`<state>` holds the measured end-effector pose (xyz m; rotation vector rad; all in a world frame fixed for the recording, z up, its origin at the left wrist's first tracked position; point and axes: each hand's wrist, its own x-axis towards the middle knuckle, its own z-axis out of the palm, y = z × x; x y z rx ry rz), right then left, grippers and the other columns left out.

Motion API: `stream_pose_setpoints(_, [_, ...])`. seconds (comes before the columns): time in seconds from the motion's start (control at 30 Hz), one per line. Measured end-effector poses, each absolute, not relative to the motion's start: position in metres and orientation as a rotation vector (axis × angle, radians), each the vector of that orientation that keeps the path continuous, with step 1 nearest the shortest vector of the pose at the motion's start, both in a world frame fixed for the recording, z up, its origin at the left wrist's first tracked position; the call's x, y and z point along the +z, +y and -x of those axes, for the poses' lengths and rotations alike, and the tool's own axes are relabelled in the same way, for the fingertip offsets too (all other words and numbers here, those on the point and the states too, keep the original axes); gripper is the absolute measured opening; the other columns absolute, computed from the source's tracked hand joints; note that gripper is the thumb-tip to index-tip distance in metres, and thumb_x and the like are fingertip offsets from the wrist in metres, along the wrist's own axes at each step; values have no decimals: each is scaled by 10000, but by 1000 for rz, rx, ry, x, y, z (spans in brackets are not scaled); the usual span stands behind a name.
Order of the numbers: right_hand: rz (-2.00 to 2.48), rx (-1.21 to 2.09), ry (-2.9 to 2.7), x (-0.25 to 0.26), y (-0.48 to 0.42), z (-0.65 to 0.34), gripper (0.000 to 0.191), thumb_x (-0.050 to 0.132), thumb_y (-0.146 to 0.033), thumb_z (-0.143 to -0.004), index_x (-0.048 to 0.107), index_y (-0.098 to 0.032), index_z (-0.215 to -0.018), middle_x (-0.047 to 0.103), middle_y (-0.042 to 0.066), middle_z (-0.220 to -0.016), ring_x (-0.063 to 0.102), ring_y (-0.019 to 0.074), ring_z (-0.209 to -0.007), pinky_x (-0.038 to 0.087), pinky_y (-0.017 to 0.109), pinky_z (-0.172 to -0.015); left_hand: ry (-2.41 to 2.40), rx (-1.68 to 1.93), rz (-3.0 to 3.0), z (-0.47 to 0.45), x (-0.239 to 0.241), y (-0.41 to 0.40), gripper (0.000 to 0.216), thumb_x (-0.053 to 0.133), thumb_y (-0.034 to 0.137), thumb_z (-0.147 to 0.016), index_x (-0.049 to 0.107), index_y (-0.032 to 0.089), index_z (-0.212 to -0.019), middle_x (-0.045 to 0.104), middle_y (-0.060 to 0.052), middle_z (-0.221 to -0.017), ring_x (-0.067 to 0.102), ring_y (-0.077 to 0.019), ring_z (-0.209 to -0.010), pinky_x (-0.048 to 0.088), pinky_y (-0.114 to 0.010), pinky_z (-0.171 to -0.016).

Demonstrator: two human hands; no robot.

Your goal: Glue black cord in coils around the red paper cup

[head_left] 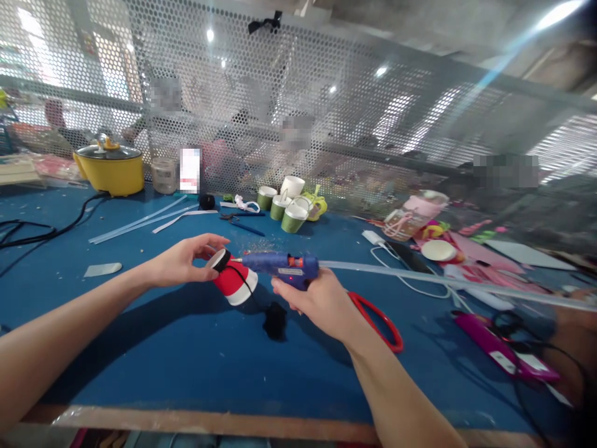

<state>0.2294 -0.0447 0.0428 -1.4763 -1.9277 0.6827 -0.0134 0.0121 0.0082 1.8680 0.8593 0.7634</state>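
Observation:
My left hand [183,260] is closed around a small red paper cup [232,280] with a white rim and a black band, held tilted on its side just above the blue table [153,348]. My right hand [321,302] grips a blue hot glue gun [282,266], its nozzle touching the base end of the cup. A long clear glue stick [420,280] trails from the back of the gun to the right. A black pom-pom [275,320] lies on the table just below the cup.
Red-handled scissors [377,320] lie beside my right wrist. Green and white cups [286,205] stand further back, a yellow pot [111,165] at the far left, a pink tool [504,348] and cables at right. A perforated metal screen [326,93] backs the table.

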Motion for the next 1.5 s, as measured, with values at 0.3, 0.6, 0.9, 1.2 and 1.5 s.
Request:
stream_pose_setpoints(0.3, [1462,434,-2045,43,-53,-220,149,518,-279,-742,576,-213,-621,577,-11,-560,528,154,-537,450,282,-566,881,763,-1868,13,8,12,528,621,231,-691,417,143,-1171,582,-111,-1074,561,-211,-960,438,-369,-838])
stream_pose_setpoints(0.6, [1437,346,-2081,44,-53,-218,130,505,-255,-749,606,-210,-680,594,7,-614,542,156,-566,449,272,-567,865,771,-1870,12,7,12,547,621,222,-686,404,147,-1182,570,-105,-1056,550,-212,-951,423,-389,-849])
stream_pose_setpoints(0.9, [1469,331,-2110,48,-56,-218,156,492,-252,-761,614,-181,-694,611,16,-626,539,147,-569,453,258,-584,832,769,-1850,13,5,14,566,638,216,-677,395,148,-1184,562,-96,-1040,546,-217,-963,421,-399,-857])
stream_pose_setpoints(1.2, [1544,260,-2074,43,-50,-225,176,525,-300,-741,615,-171,-664,647,40,-625,598,183,-611,464,288,-619,669,761,-1815,16,3,16,581,657,157,-684,398,178,-1203,538,-115,-1171,516,-231,-1083,367,-442,-965])
stream_pose_setpoints(1.5, [1498,395,-2062,45,-55,-225,147,533,-284,-733,616,-178,-674,652,12,-620,584,162,-575,461,264,-574,599,737,-1813,18,4,16,567,644,99,-703,404,187,-1210,515,-115,-1225,501,-221,-1125,362,-429,-989])
